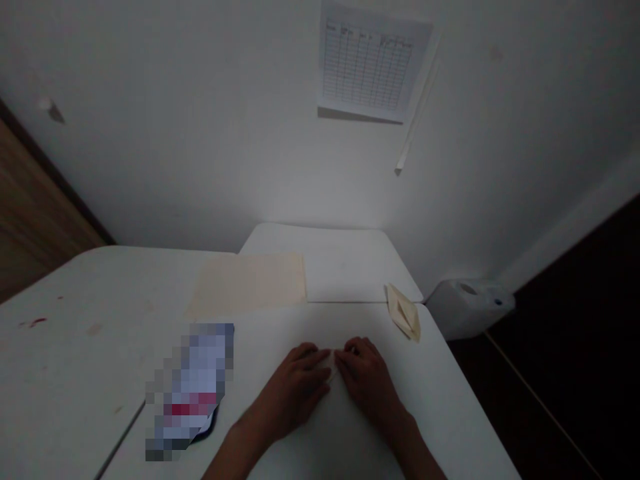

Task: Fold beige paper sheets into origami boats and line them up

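Observation:
On the white table point(380, 413), my two hands meet close to the middle. Thumb and fingers of my left hand point(303, 385) press together at the edge of a small pale piece of paper point(333, 360). From the other side, my right hand point(367, 373) pinches the same piece with its fingers curled. Most of that paper is hidden by the fingers, so its full shape cannot be made out. Beyond my right hand lies a folded cream paper point(403, 312), apart from both hands.
A phone point(200, 373), blurred out by pixels, lies left of my left hand. Farther back rests a flat cream sheet point(250, 283). A printed table sheet point(370, 63) hangs on the wall. A white plastic container point(465, 310) stands beyond the table's right edge.

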Demonstrator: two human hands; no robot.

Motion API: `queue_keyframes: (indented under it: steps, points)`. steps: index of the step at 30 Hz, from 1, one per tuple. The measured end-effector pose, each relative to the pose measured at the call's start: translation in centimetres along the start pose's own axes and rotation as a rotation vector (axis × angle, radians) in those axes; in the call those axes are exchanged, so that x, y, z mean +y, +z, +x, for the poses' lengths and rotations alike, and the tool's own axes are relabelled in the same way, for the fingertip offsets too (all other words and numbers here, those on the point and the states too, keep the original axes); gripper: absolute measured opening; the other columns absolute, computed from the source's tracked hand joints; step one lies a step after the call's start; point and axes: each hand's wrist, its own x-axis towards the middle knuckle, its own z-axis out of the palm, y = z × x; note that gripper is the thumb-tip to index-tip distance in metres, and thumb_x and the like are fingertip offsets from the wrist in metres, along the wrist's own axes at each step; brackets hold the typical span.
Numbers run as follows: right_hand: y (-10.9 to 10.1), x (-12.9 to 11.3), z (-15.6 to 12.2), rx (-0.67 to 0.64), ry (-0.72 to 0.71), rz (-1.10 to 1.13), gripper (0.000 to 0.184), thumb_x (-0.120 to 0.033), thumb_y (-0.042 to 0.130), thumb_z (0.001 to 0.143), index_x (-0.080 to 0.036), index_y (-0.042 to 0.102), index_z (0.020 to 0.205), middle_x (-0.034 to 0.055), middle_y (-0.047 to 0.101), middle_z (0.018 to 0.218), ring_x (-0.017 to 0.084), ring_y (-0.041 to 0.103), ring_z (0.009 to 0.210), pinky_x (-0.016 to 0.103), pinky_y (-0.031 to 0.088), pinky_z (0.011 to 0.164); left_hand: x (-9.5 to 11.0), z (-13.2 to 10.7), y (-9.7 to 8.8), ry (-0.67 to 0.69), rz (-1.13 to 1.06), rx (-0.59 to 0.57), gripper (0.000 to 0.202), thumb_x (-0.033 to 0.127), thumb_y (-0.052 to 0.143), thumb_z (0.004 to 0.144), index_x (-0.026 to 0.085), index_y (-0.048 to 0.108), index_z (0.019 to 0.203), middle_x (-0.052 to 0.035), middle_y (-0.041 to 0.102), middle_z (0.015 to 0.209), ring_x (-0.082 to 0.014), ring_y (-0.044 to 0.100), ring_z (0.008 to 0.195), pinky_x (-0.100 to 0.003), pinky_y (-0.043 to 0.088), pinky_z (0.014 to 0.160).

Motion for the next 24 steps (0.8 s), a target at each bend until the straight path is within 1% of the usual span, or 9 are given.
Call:
queue_keyframes:
  steps: [4,8,12,15,18,21,24]
  points:
    - [-0.3,-0.5,0.4,-0.036,0.021,-0.001,0.018,-0.016,0.053,0.092,-0.025,0.067,0.099,0.0035,0.058,0.093,0.019,0.051,0.089,0.033,0.041,0.084,0.2,-0.2,0.0,-0.003,0.006,0.008,0.025,0.017,0.054,0.087,0.026,0.065,0.107,-0.0022,0.057,0.132,-0.0263,0.046,0.121,-0.047,0.046,0.101]
    - [-0.5,-0.9,0.6,-0.101,0.016,-0.001,0.029,-0.011,0.053,0.090,-0.029,0.065,0.110,0.0030,0.057,0.096,0.019,0.051,0.090,0.031,0.041,0.083,0.4,-0.1,-0.2,-0.005,0.004,0.016,0.027,0.016,0.055,0.085,0.026,0.064,0.108,-0.0042,0.059,0.127,-0.0265,0.046,0.121,-0.047,0.047,0.100]
    - [-0.5,-1.1,0.6,-0.136,0.013,-0.040,0.035,-0.012,0.053,0.089,-0.031,0.062,0.117,0.0035,0.057,0.097,0.019,0.051,0.091,0.031,0.040,0.083,0.5,-0.1,-0.4,-0.012,0.009,0.024,0.026,0.018,0.055,0.085,0.025,0.064,0.108,-0.0053,0.061,0.123,-0.0263,0.047,0.121,-0.045,0.048,0.100]
    - [-0.5,-1.2,0.6,-0.139,0.019,-0.077,0.038,-0.011,0.051,0.088,-0.032,0.061,0.119,0.0036,0.057,0.098,0.019,0.051,0.091,0.031,0.039,0.082,0.5,-0.2,-0.2,-0.027,0.037,0.052,0.029,0.021,0.056,0.085,0.025,0.063,0.113,-0.0056,0.062,0.123,-0.0269,0.049,0.120,-0.046,0.048,0.099]
    - [-0.5,-1.3,0.5,-0.129,0.038,-0.082,0.038,-0.012,0.050,0.088,-0.032,0.061,0.119,0.0038,0.056,0.098,0.020,0.051,0.091,0.032,0.038,0.082,0.4,-0.5,0.1,-0.066,0.094,0.088,0.035,0.028,0.056,0.086,0.023,0.059,0.121,-0.0056,0.063,0.124,-0.0288,0.051,0.116,-0.049,0.047,0.097]
    - [-0.4,-1.4,0.5,-0.130,0.049,-0.085,0.037,-0.014,0.052,0.088,-0.032,0.062,0.118,0.0038,0.056,0.098,0.020,0.051,0.091,0.032,0.038,0.082,0.6,-0.7,0.2,-0.105,0.153,0.091,0.040,0.031,0.055,0.086,0.022,0.056,0.126,-0.0049,0.064,0.124,-0.0302,0.053,0.112,-0.051,0.047,0.094]
    - [-0.5,-1.5,0.4,-0.120,0.060,-0.077,0.036,-0.014,0.053,0.088,-0.033,0.062,0.117,0.0036,0.056,0.097,0.019,0.051,0.091,0.032,0.038,0.082,0.7,-1.0,0.1,-0.134,0.202,0.103,0.041,0.033,0.055,0.087,0.023,0.056,0.127,-0.0047,0.064,0.124,-0.0306,0.054,0.109,-0.051,0.046,0.091]
